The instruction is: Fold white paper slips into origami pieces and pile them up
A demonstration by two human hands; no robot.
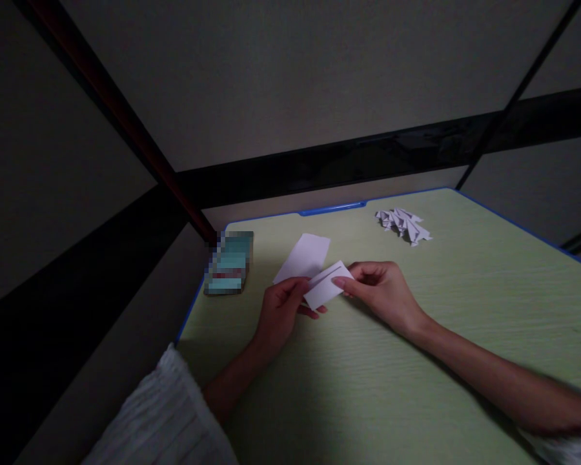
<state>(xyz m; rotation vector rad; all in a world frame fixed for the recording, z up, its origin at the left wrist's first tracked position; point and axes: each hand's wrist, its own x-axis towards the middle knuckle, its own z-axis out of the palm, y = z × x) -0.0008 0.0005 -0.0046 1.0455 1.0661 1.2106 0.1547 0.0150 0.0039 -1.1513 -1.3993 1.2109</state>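
A small folded sheet of white paper (325, 289) is held between my two hands, tilted up toward the right, with a crease or flap edge along its upper side. My left hand (283, 307) pinches its left end, thumb on top and fingers underneath. On the right end, my right hand (380, 290) grips it with the thumb on top and the other fingers curled behind. Just beyond my left hand, white paper (306, 253) lies flat on the table, its near end partly hidden by the hand and the folded sheet.
Several folded white paper figures (404, 225) lie in a cluster toward the back right of the light green table (489, 284). A pixelated teal object (230, 261) rests near the left edge. A blue handle-like piece (333, 208) sits at the back edge, before a panelled wall (295, 84).
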